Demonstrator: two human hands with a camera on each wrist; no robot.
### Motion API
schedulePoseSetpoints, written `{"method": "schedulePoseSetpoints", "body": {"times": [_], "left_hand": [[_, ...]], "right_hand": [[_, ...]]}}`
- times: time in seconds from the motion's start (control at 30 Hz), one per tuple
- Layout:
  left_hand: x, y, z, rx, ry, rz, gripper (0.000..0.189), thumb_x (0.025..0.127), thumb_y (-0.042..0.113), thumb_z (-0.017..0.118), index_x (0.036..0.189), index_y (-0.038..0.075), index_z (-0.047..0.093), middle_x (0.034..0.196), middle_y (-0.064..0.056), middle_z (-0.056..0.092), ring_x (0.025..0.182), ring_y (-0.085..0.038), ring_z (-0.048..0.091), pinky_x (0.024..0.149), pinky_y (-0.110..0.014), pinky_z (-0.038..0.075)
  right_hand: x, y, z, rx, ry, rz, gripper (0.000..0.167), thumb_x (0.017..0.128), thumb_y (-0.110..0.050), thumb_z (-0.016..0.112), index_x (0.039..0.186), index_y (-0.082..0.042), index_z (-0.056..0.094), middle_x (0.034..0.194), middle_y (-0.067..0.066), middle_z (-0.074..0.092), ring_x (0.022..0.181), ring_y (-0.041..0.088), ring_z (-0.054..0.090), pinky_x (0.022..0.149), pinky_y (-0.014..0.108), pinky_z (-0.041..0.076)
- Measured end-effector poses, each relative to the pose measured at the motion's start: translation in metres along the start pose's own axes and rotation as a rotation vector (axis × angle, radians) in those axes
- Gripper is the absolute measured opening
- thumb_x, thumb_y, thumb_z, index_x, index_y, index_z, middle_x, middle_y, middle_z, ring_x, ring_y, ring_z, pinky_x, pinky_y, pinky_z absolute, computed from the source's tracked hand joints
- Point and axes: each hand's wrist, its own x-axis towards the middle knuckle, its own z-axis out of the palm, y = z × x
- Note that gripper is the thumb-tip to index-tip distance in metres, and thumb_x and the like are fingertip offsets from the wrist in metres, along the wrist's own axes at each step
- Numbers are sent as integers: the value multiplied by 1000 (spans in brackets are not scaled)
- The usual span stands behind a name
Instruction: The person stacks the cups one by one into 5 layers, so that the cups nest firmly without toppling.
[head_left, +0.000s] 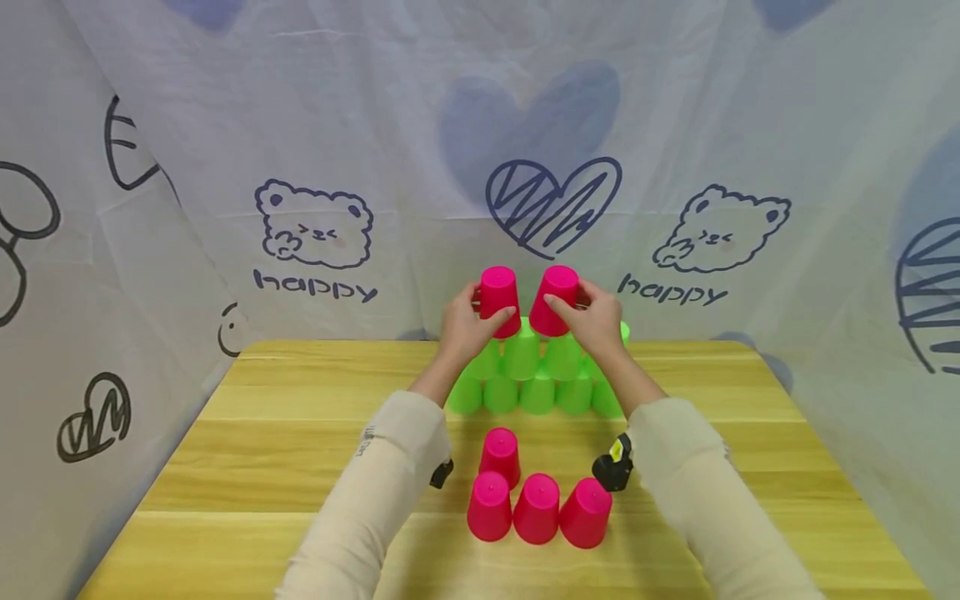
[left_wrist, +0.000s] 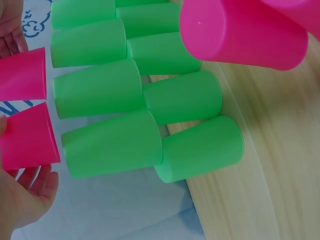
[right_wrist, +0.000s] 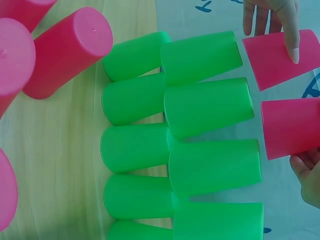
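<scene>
Here's the wood-grain bench (head_left: 247,450), four upside-down pink cups (head_left: 537,510) clustered up front, and behind them, a bottom row of upside-down green cups (head_left: 537,393)!

Smooth plastic cups (head_left: 498,293) — matt, apparently

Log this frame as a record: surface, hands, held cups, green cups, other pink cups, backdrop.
surface: wooden table
left hand: grips one pink cup
right hand: grips another pink cup
held cups: mouth down, apart, over the upper green row; contact unclear
green cups: two stacked rows, five in the lower
other pink cups: four, mouth down, three nearer, one behind
backdrop: pale, hearts and bears
</scene>
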Motion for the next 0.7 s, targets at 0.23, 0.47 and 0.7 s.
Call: {"method": "schedulePoseSetpoints", "body": {"times": [0.23,0.47,0.7], "left_hand": [[3,-5,2,0,6,-11,55,82,22,71,128,0,48,116,-18,61,102,-31,61,85,-37,54],[3,-5,5,-7,9,-24,57,83,22,70,130,1,47,117,-18,60,103,-31,61,86,-38,54],[2,-6,6,13,18,-21,57,83,22,70,131,1,47,118,-19,60,104,-31,61,86,-39,54]], "right_hand": [[1,-1,6,-15,-8,17,42,84,-21,68,119,1,58,115,21,62,107,31,59,92,40,52],[2,1,10,-16,10,-10,42,84,-20,68,118,3,59,113,23,63,105,32,61,89,40,53],[2,2,11,-31,1,6,44,84,-21,67,121,2,57,115,22,62,106,32,60,91,39,52]]}}
